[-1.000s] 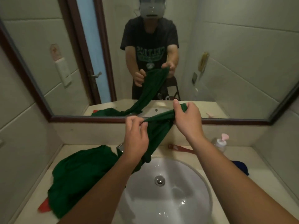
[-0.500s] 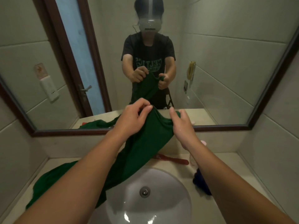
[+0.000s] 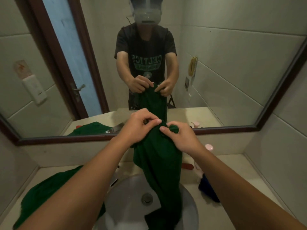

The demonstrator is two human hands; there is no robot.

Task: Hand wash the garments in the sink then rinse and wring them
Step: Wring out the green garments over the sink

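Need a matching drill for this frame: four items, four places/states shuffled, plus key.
Items
1. green garment
2. blue cloth
3. pink-capped bottle
4. drain

Places/states
A. lying on the counter, right of the sink
B. at the bottom of the sink, uncovered
C. pinched by left hand and right hand, hanging into the sink
D. upright at the back of the counter

Pairs: 1-C, 2-A, 3-D, 4-B

Pale tiled walls [image 3: 282, 155], dark-framed mirror [image 3: 224, 72], beige countertop [image 3: 232, 166], dim light.
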